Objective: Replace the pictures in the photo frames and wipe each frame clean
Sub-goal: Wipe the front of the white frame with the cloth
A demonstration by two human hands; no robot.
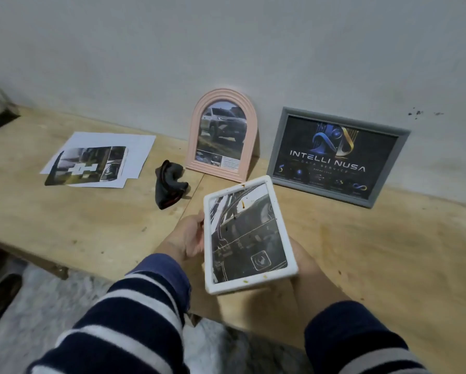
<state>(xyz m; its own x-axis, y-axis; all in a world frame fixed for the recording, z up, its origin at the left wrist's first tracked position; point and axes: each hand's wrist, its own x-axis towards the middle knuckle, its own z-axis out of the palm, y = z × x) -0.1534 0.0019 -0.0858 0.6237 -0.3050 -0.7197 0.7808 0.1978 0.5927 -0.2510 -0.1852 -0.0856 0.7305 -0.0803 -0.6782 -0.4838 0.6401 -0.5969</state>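
At the near edge of the wooden table we held the white frame in both hands, lifted clear of the tabletop and tilted, its face up toward us. Our left hand gripped the frame's 9 o'clock edge, thumb curled against the rim and the fingers hidden behind it. Our right hand cupped the 4 o'clock corner from underneath; its fingers were behind the frame, so we could not tell exactly how they lay. The frame held a dark picture of a car interior, and we noted small brown and yellow spots on the glass and rim.

At 12 o'clock from the white frame, the pink arched frame stood upright against the wall, with a picture of a pickup truck in it. At 2 o'clock, the grey frame leaned on the same wall, showing a dark poster reading "INTELLI NUSA". At 10 o'clock, just beside the pink frame's foot, the dark cloth lay crumpled on the table. Farther out at 10 o'clock, loose printed pictures lay on white paper sheets. Both sleeves were navy with white stripes.
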